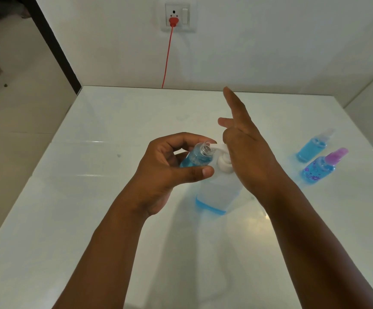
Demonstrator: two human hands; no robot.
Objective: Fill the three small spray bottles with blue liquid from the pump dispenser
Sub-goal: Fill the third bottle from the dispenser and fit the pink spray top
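Left hand (172,161) is closed around a small uncapped spray bottle (197,156), fingers curled over the top side and thumb across the lower side. The bottle is tilted, open neck pointing right, mouth held right at the white nozzle of the pump dispenser (218,186). Blue liquid shows inside it, filling most of the body.

Right hand (248,152) is open and flat, fingers spread and pointing away toward the wall, gripping nothing. Its palm side rests on top of the white pump head; contact itself is partly hidden by the hand.

The pump dispenser stands upright on the white worktop (91,208), centre of view, clear body mostly empty with a thin band of blue liquid at the bottom.

Two more small spray bottles stand to the right, well apart from the dispenser and just beside each other: a far one with a clear cap (315,147) and a near one with a purple cap (324,166), flower print on its body. Both hold blue liquid.

On the wall behind, a red plug (173,21) sits in a socket, red cord (167,56) dropping behind the worktop.
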